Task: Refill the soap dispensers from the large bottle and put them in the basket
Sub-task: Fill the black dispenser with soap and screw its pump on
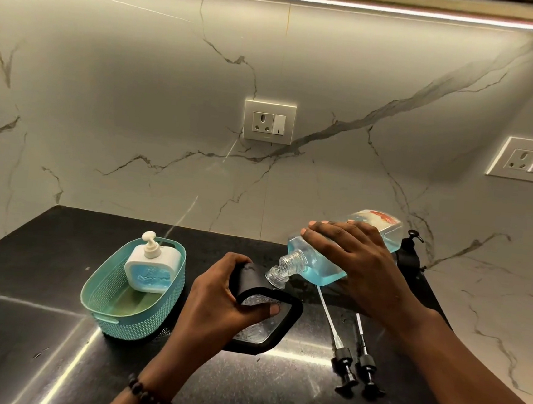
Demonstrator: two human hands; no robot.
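- Right hand (347, 258) grasps the large bottle (324, 266) from above, fingers spread and curled over its clear body; the bottle is tipped down to the left, open threaded neck lowest.
- The bottle holds blue liquid, pooled in its lower side; a label shows at the raised far end.
- The bottle's mouth sits just above the top of the black dispenser (264, 312); whether they touch, or whether liquid is flowing, cannot be told.
- Left hand (226, 299) grips the black dispenser, thumb across its clear front window, fingers wrapped round the back. The dispenser is tilted, leaning toward the camera, pump off; its base is near the desk (51, 327).
- A beaded bracelet (148, 397) sits on the left wrist.
- Teal basket (112, 301) stands on the desk, just left of the left hand.
- One white dispenser (151, 269), pump fitted and blue fill visible through its front, lies leaning inside the basket at its far end.
- Two black pump heads (356, 370) with long dip tubes lie side by side on the desk, right of the black dispenser, under the right forearm, heads nearest the camera.
- Another black pumped item (412, 248) stands behind the large bottle near the wall, mostly hidden.
- Marble wall behind carries two socket plates (269, 121).
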